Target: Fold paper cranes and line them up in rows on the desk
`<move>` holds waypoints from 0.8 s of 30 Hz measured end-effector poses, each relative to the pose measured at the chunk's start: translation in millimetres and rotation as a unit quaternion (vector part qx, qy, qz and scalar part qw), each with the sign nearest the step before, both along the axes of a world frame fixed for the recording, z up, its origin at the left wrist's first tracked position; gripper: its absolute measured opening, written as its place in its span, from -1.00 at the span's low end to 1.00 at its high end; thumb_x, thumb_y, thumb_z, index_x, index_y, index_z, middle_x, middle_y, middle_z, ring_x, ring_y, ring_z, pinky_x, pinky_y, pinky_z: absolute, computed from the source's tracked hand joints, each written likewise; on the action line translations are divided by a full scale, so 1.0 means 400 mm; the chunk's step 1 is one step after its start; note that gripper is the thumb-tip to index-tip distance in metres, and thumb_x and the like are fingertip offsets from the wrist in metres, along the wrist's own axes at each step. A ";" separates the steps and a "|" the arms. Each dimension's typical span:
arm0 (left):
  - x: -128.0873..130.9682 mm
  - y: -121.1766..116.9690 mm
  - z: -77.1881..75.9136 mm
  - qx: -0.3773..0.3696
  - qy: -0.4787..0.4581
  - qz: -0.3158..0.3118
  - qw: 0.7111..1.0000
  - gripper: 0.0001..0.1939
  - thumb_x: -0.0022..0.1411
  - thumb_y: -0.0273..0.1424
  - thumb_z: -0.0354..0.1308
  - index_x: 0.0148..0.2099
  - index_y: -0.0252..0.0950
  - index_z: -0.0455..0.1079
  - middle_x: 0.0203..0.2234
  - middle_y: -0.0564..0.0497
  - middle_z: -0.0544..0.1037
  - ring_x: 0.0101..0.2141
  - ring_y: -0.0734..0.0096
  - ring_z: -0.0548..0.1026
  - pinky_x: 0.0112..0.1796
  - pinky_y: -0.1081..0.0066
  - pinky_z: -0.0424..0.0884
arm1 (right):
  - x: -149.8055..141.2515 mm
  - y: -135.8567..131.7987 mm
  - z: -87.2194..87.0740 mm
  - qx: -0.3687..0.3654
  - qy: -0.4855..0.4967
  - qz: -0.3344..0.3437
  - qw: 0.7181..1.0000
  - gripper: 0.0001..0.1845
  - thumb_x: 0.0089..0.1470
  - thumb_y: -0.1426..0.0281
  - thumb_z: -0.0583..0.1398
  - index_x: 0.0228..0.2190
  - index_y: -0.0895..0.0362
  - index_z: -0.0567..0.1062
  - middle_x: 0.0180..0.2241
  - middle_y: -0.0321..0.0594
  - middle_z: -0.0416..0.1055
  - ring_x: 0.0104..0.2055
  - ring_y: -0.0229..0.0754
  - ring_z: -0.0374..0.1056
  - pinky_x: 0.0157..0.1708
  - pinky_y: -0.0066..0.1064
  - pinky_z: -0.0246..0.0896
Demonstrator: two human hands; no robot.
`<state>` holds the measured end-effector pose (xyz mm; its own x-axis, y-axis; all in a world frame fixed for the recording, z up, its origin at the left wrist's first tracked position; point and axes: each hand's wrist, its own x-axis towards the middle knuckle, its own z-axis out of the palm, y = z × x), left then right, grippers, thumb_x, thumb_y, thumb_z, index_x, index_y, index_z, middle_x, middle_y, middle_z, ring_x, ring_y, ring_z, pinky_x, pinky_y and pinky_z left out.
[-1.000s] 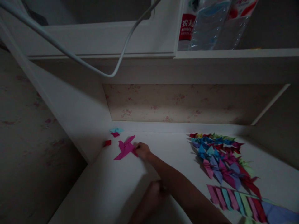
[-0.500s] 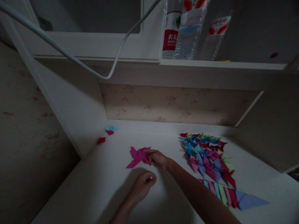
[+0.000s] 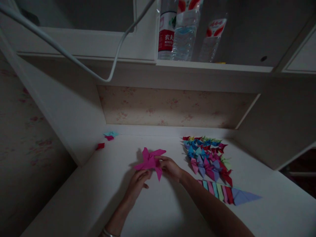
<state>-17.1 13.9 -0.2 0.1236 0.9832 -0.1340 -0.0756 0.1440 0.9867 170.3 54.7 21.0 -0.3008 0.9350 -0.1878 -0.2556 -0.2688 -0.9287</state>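
A magenta folded-paper pinwheel [image 3: 150, 160] with pointed blades is held up over the white desktop, its face tilted toward me. My right hand [image 3: 171, 168] pinches it at its right side, the index finger lying across the paper. Just below its lower left blade is my left hand [image 3: 136, 185], fingers bent and thumb apart from them. The left fingertips reach the paper's lower edge; whether they press on it I cannot tell. A bracelet [image 3: 110, 233] circles my left wrist.
Rows of coloured origami figures [image 3: 206, 158] lie at the right, with a strip of folded papers [image 3: 219, 191] in front. Small folded papers [image 3: 108, 135] lie at the back left. Overhead, a shelf [image 3: 212, 65] holds bottles [image 3: 185, 36], and a white cable [image 3: 74, 61] hangs down.
The pinwheel has been lifted and turned to face me, its blades now spread. My left hand has moved up and left to its lower edge, its fingers uncurling. The view has shifted right.
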 end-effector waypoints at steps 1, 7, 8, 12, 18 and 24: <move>-0.005 0.000 0.005 0.005 -0.017 0.019 1.000 -0.64 0.00 -0.17 0.23 -0.23 -0.33 0.50 -0.29 -0.12 0.52 -0.27 0.22 0.47 -0.51 0.45 0.42 | 0.005 -0.011 0.004 0.009 0.005 -0.020 1.000 -0.66 -0.24 0.50 0.27 -0.29 0.17 0.48 -0.46 -0.33 0.41 -0.44 -0.29 0.29 -0.44 -0.49 0.12; -0.018 -0.009 0.015 0.056 -0.046 0.088 0.993 -0.64 0.05 -0.15 0.23 -0.21 -0.33 0.48 -0.31 -0.04 0.55 -0.38 0.39 0.46 -0.44 0.49 0.37 | 0.015 -0.075 0.006 0.060 0.046 -0.136 0.988 -0.55 -0.29 0.28 0.41 -0.55 0.11 0.23 -0.55 -0.45 0.29 -0.52 -0.35 0.23 -0.51 -0.52 0.08; -0.016 -0.012 0.017 0.049 -0.059 0.073 0.994 -0.64 0.06 -0.14 0.22 -0.19 -0.32 0.46 -0.29 -0.04 0.55 -0.40 0.40 0.46 -0.44 0.49 0.36 | 0.016 -0.084 0.005 0.064 0.053 -0.146 0.986 -0.52 -0.31 0.26 0.42 -0.54 0.10 0.21 -0.55 -0.46 0.29 -0.51 -0.34 0.25 -0.50 -0.51 0.10; 0.003 -0.029 0.026 0.005 -0.102 0.009 0.995 -0.52 0.10 -0.15 0.20 0.02 -0.23 0.26 -0.25 -0.03 0.56 -0.41 0.39 0.49 -0.42 0.43 0.39 | 0.026 -0.116 0.004 0.041 0.054 -0.170 0.983 -0.43 -0.34 0.29 0.45 -0.30 0.05 0.29 -0.45 -0.41 0.38 -0.45 -0.26 0.35 -0.42 -0.42 0.23; 0.025 -0.039 0.029 -0.037 -0.088 -0.034 0.995 -0.34 -0.01 -0.14 0.28 0.09 -0.21 0.17 -0.43 0.09 0.51 -0.59 0.49 0.42 -0.57 0.52 0.27 | 0.059 -0.172 -0.002 0.024 -0.022 -0.144 0.989 -0.51 -0.27 0.30 0.42 -0.21 0.12 0.52 -0.31 -0.25 0.50 -0.37 -0.21 0.39 -0.35 -0.39 0.25; 0.027 -0.028 0.001 -0.027 -0.064 -0.054 0.996 -0.45 -0.02 -0.11 0.26 -0.02 -0.26 0.28 -0.53 0.15 0.43 -0.65 0.55 0.34 -0.62 0.54 0.19 | 0.068 -0.256 -0.002 0.008 -0.017 -0.157 0.987 -0.70 -0.20 0.22 0.39 -0.39 0.13 0.62 -0.42 -0.24 0.53 -0.40 -0.20 0.39 -0.35 -0.39 0.24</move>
<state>-6.4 2.7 0.1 0.2471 0.9551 -0.1636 -0.1817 0.2115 0.9603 197.5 -47.9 20.1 0.0111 0.9841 -0.1775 -0.2932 -0.1665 -0.9414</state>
